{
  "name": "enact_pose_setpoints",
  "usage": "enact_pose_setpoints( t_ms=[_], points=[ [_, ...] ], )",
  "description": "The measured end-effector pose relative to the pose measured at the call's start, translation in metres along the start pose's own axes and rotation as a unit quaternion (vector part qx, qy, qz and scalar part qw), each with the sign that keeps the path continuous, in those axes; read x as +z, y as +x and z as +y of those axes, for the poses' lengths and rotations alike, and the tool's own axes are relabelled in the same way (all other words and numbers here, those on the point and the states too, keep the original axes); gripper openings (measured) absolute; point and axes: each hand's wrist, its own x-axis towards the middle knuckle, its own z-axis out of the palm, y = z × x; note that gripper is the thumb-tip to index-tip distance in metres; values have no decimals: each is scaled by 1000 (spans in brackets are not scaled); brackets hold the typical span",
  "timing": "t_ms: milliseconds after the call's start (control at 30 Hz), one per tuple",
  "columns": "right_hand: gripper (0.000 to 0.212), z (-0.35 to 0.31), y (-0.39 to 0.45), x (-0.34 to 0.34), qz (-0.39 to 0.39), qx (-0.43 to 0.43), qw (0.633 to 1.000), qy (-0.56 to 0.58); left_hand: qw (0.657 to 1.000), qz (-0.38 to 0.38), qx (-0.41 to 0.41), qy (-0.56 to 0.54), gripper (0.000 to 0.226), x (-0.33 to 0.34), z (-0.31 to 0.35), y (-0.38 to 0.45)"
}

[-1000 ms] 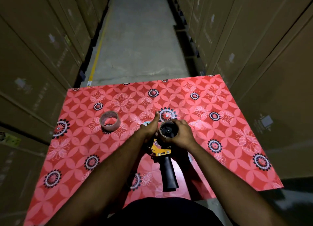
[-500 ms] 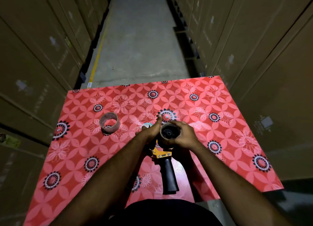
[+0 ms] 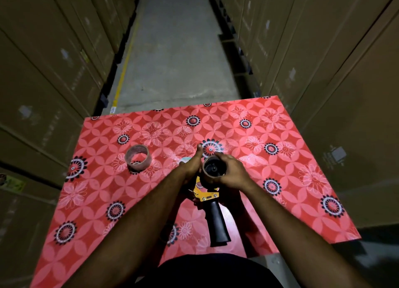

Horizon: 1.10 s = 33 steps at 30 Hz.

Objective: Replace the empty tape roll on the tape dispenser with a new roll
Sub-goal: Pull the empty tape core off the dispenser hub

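A tape dispenser (image 3: 212,210) with an orange frame and black handle lies in the middle of the red floral table (image 3: 280,179), handle towards me. A brown roll (image 3: 213,169) sits around its black hub. My right hand (image 3: 235,173) wraps around the right side of that roll. My left hand (image 3: 192,165) grips the dispenser's left side, thumb pointing up beside the roll. A second roll (image 3: 138,160) with a pinkish-brown rim stands alone on the table to the left, well apart from both hands.
Tall stacks of brown cardboard boxes (image 3: 54,71) wall in both sides of a narrow concrete aisle (image 3: 172,61) beyond the table's far edge. A small pale object (image 3: 185,159) peeks out behind my left hand. My dark clothing fills the bottom centre.
Both hands and the dispenser stay in nearly the same place; the roll sits slightly lower around the hub. The roll on the left has not moved.
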Motion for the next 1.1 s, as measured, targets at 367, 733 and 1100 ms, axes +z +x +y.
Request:
enact_pose_setpoints(
  t_ms=[367,733,1100],
  points=[
    [98,1,-3,-5,5,-4,1000,1,998,8,-35,46,160,6,4,-33],
    [94,-1,-2,2,43,26,999,1,1000,-3,-21,-21,175,-2,-5,11],
    [106,-9,-4,7,30,68,997,-14,998,7,-54,-32,158,4,-12,39]
  ],
)
